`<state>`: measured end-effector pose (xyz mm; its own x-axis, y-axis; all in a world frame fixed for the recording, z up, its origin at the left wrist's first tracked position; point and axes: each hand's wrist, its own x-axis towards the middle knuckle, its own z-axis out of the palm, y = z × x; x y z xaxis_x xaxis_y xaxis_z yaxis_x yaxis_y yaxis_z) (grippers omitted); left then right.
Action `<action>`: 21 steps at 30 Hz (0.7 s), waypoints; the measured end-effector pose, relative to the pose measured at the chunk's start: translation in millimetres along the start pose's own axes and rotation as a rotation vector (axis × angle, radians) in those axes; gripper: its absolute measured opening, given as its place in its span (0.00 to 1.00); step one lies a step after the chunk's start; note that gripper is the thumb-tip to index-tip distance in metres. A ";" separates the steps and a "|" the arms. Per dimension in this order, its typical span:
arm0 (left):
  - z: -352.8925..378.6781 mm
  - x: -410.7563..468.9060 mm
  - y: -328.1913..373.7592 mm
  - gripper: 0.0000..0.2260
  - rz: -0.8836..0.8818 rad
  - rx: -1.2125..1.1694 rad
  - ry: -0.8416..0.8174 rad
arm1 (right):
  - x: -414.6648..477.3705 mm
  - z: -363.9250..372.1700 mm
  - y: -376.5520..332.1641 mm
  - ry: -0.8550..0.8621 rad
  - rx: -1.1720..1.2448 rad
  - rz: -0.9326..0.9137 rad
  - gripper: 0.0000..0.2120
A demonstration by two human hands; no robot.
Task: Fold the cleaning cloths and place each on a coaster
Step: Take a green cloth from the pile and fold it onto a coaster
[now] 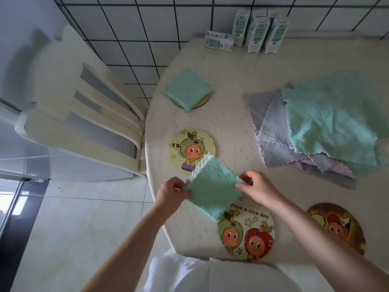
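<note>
Green and fluffy, the folded cloth (212,189) is held up by both hands, just over the near side of the table (231,66). The left hand (171,193) pinches its corner at 9 o'clock, fingers closed on the fabric. The right hand (255,187) pinches the corner at 3 o'clock the same way. The cloth looks like a diamond, with a pink and white wavy edge peeking out at its 12 o'clock tip.

That tip covers a bit of the apple coaster (190,147), which sits at 11 o'clock from the cloth. The bottom tip hangs over the "Have a nice day" coaster (247,230) at 5 o'clock. A brown coaster (336,225) lies at 4 o'clock, partly under the right arm.

Far off at 12 o'clock, another folded green cloth (188,88) rests on a round coaster (202,104) whose picture is hidden.

At 2 o'clock lies a messy pile of cloths (320,127), green on top, with grey and pink under it.

Milk cartons (255,31) stand at the back by the tiled wall (147,22). A cream chair (84,114) sits at 10 o'clock.
</note>
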<state>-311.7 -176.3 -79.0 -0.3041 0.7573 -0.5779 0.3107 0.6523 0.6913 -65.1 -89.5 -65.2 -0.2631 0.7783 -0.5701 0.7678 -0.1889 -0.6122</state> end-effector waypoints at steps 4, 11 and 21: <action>-34.4 21.1 20.4 0.07 -0.013 -0.367 0.044 | 22.8 -5.3 -30.1 0.036 0.156 -0.004 0.11; -62.8 86.3 39.8 0.05 -0.048 -0.414 0.187 | 69.9 11.0 -63.9 0.126 0.357 0.096 0.09; -63.3 111.6 24.8 0.03 -0.076 -0.078 0.292 | 90.5 32.8 -65.4 0.221 0.070 0.080 0.12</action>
<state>-394.9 -77.5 -98.9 -0.5735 0.6581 -0.4878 0.2104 0.6938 0.6887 -158.3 -26.4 -94.6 -0.0630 0.8696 -0.4898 0.7365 -0.2907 -0.6108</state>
